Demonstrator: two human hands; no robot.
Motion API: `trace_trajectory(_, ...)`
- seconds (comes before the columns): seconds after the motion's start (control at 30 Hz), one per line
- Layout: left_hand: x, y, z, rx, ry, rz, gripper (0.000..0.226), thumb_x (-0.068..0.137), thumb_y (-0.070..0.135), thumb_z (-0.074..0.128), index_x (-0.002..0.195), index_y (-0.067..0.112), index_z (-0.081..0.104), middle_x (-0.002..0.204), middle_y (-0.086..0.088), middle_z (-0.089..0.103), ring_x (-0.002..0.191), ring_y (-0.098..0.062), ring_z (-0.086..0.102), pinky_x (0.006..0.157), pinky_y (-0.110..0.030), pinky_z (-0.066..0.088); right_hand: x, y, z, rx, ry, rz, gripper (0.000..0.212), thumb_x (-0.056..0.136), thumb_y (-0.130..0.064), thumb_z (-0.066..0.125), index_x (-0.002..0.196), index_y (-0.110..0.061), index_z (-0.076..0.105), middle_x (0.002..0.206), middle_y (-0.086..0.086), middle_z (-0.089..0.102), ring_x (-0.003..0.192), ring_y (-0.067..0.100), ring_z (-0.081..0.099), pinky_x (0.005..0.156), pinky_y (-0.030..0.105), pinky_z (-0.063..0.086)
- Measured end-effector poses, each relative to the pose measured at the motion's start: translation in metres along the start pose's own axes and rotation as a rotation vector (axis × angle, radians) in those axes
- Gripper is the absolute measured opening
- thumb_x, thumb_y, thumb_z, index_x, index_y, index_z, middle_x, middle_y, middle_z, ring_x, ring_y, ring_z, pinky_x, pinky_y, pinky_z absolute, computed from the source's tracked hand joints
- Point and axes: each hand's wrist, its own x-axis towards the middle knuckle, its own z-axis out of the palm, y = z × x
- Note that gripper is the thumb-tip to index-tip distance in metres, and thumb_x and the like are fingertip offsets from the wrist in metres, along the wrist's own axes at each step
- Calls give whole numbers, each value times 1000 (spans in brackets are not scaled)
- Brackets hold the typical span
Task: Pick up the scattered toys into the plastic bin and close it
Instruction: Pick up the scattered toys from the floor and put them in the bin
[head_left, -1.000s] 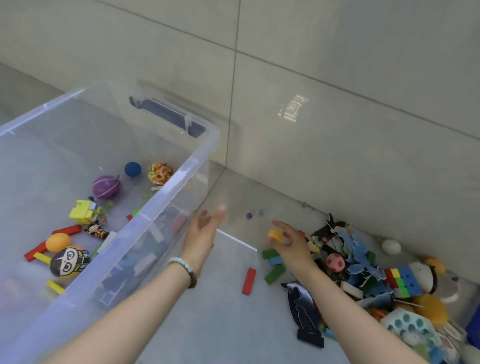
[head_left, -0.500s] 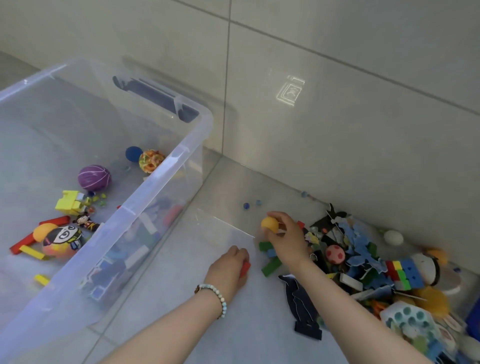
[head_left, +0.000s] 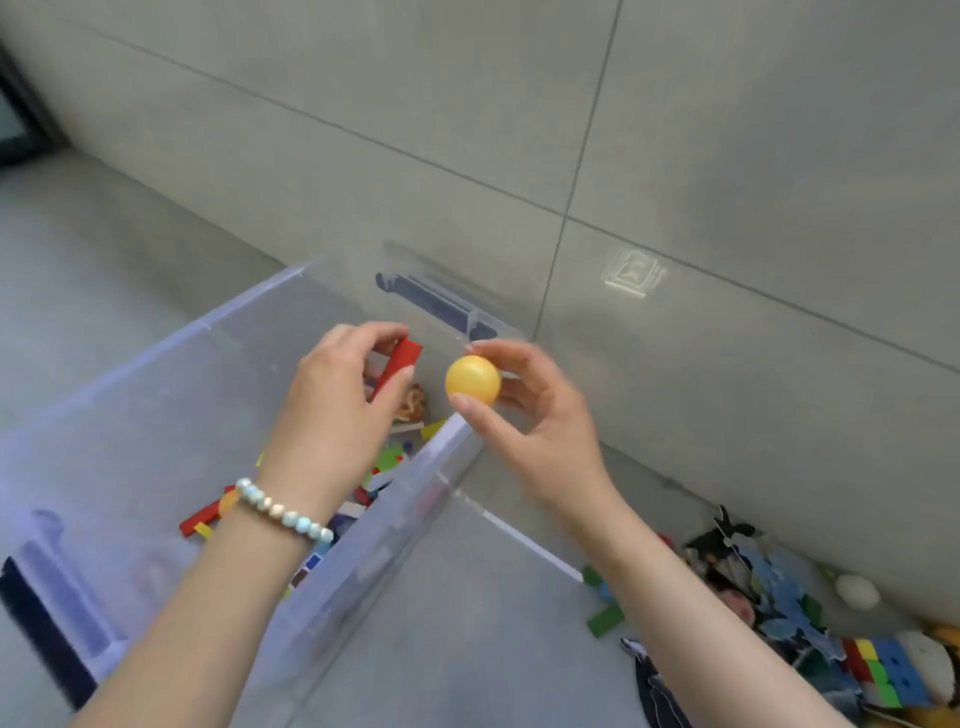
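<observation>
Ball (head_left: 472, 380) (block (head_left: 402, 359) beside it) hovers above bin rim (head_left: 440, 442).

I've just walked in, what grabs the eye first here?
A bright yellow ball sits at the centre, pinched by the right hand. Beside it is a red block that the left hand holds over the clear plastic bin. At the lower right, a colourful heap of toys waits on the floor by the wall.
</observation>
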Motion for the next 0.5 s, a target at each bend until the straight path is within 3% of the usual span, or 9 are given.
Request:
trace_trajectory(0.1, 3, -29, 7, 52, -51, -207, 41, 86, 15, 62, 126, 13, 55, 117, -8, 60, 94, -20, 59, 88, -31, 48, 12, 3, 34, -147, -146, 4, 41, 81, -15, 71, 119, -21, 57, 116, -12, 60, 105, -7, 52, 90, 3, 36)
trace_trajectory(0.2, -8, -35, 17, 59, -54, -182, 44, 91, 18, 54, 134, 15, 46, 126, -5, 55, 115, -22, 52, 96, -32, 40, 3, 22, 15, -149, -4, 51, 38, 85, -17, 67, 120, -28, 56, 121, -20, 56, 113, -16, 45, 92, -3, 29)
trace_trajectory(0.3, -14, -24, 29, -52, -73, -92, 43, 88, 21, 59, 130, 20, 49, 121, 2, 58, 111, -14, 54, 94, -28, 44, -23, 51, -30, -162, 149, 121, 33, 85, -16, 66, 115, -27, 57, 117, -20, 57, 112, -12, 49, 96, 3, 33)
trace_trajectory(0.4, -25, 7, 53, -390, -207, -124, 39, 84, 22, 66, 121, 23, 56, 106, 11, 62, 98, -6, 59, 87, -17, 49, -56, 86, -83, -194, 224, 321, 33, 86, -20, 64, 116, -30, 55, 121, -14, 56, 115, 2, 51, 102, 22, 39)
trace_trajectory(0.43, -30, 18, 65, -456, -241, -117, 36, 83, 22, 68, 117, 25, 57, 103, 12, 63, 95, -5, 60, 84, -16, 50, -68, 96, -100, -231, 233, 393, 34, 87, -20, 63, 117, -30, 53, 123, -12, 55, 115, 6, 51, 100, 27, 41)
trace_trajectory(0.5, -44, 32, 94, -505, -348, -90, 30, 82, 23, 69, 110, 30, 58, 99, 12, 64, 88, -3, 61, 79, -17, 50, -92, 114, -128, -275, 242, 510, 34, 89, -18, 61, 119, -31, 50, 124, -10, 52, 116, 11, 50, 90, 24, 44)
